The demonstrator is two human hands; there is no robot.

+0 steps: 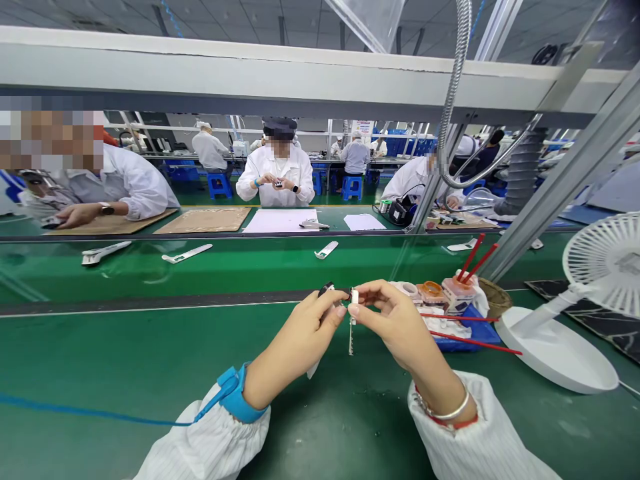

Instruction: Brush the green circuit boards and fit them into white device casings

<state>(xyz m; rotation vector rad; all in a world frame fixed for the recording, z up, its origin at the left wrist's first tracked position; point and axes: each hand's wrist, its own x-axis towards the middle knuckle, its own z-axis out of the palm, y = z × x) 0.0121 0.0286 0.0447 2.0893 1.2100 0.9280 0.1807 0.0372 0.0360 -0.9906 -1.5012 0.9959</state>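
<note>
My left hand (309, 327) is closed around a part that is mostly hidden. A dark end (326, 289) of it shows above the fingers, and a white tip (313, 369) pokes out below the hand. Between its thumb and fingers, my right hand (393, 320) pinches a small white piece (355, 298). A thin, toothed-looking pale strip (351, 340) hangs straight down from that piece. Both hands are raised over the green worktable (345, 427), fingertips almost meeting. Whether the two parts touch cannot be made out.
At right, a blue tray (467, 341) holds small jars, with red sticks (475, 342) across it. A white fan (555, 340) stands beyond. White elongated parts (187, 254) lie on the green belt (250, 267) ahead. A blue cord (100, 412) trails from my left wrist. Co-workers (275, 167) sit opposite.
</note>
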